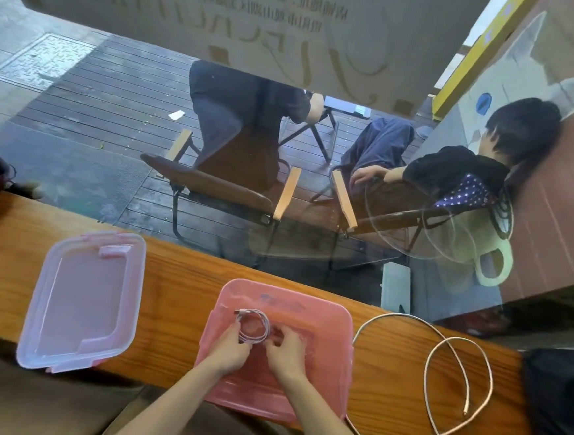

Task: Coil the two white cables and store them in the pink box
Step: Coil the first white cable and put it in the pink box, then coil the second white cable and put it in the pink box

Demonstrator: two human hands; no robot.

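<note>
A pink box (323, 309) stands open on the wooden counter in front of me. Both my hands reach into it. A coiled white cable (253, 324) sits inside the box, its plug end pointing up-left. My left hand (230, 348) pinches the coil's lower left side. My right hand (287, 351) has its fingers at the coil's lower right edge. A second white cable (440, 342) lies uncoiled in big loose loops on the counter to the right of the box, both plugs near the front edge.
The box's clear pink lid (83, 301) lies flat on the counter (176, 294) to the left. A dark bag (559, 403) sits at the right edge. A glass window runs along the counter's far side; people sit on chairs outside.
</note>
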